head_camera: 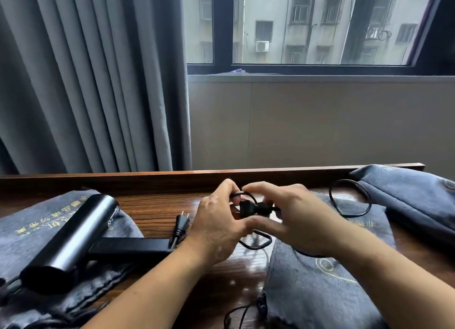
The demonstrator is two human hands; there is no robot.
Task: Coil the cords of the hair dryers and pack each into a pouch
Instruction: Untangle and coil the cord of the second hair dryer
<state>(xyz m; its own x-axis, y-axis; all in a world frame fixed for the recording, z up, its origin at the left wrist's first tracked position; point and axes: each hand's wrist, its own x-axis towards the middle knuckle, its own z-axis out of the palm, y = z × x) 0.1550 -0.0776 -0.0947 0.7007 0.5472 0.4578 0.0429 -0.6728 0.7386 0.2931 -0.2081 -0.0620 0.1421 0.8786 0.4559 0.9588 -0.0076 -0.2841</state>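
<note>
Black cord coil (256, 209) held over wooden counter (152, 205), near back rim.
Left hand (219, 222) grips coil; right hand (298, 217) spread against it, grasp blurred, cannot tell. Dark grey cylindrical hair dryer (66, 235) on grey fabric pouch (32, 220), left edge; black two-pin plug (182, 220) beside. Second grey pouch (320, 279) under right forearm.

Seemingly a hotel guest room: grey pleated curtains (86, 77) are hanging beside a dark-framed window (222, 25) facing an apartment block (278, 13), and a polished wooden counter (157, 205) is carrying printed drawstring pouches (320, 279).
</note>
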